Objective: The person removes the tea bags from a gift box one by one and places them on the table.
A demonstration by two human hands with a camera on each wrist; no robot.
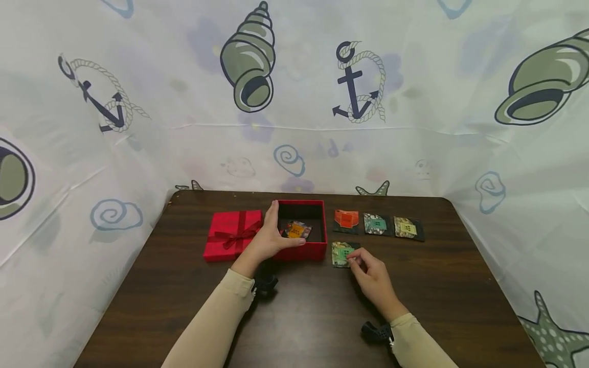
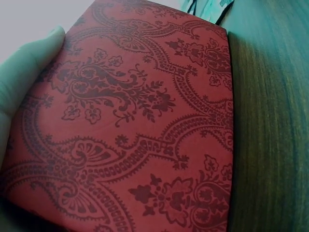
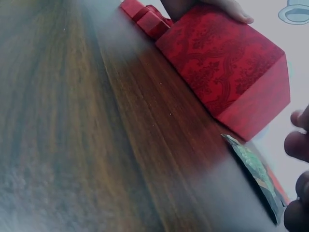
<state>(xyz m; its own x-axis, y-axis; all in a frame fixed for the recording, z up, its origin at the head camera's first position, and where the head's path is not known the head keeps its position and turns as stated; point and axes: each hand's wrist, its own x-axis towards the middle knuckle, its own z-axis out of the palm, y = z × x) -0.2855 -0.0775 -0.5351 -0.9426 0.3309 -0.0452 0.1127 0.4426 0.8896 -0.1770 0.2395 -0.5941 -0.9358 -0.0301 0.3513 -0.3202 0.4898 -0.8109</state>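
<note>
A red gift box (image 1: pixel 302 252) with a dark inside stands uncovered at the table's far middle, a packet with an orange label (image 1: pixel 296 231) lying in it. My left hand (image 1: pixel 269 239) rests around its near left corner, fingers along the left side and thumb straight along the front rim. The patterned front wall (image 2: pixel 145 101) fills the left wrist view. To the right of the box lies a flat packet with a green label (image 1: pixel 341 252). My right hand (image 1: pixel 374 276) has its fingertips right at that packet's right side; the right wrist view shows fingers (image 3: pixel 298 146) spaced apart beside it.
The red lid (image 1: pixel 221 248) with its ribbon bow lies left of the box. Behind the green-label packet are an orange packet (image 1: pixel 346 220), a teal-label packet (image 1: pixel 378 224) and a yellow-label packet (image 1: pixel 407 228) in a row. Patterned cloth (image 1: pixel 299 92) surrounds the brown table (image 1: pixel 313 317).
</note>
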